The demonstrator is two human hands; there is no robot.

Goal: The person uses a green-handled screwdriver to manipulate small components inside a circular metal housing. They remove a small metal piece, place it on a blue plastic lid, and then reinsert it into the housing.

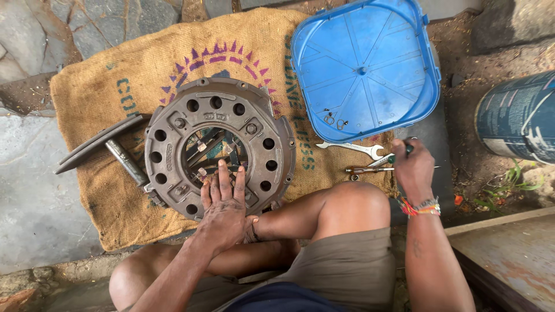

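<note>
**Left hand steadies the clutch cover, right hand grips a tool**

The left hand (222,199) lies flat, fingers spread, on the near rim of the round, rusty-brown metal clutch pressure plate (218,147), apparently pinning it to the tan burlap sack (144,69) on the stone floor; the right hand (411,167) is closed around a green-handled tool (400,155), beside a silver open-ended spanner (351,148); the upturned blue plastic lid (364,63) keeps small clips together.
</note>
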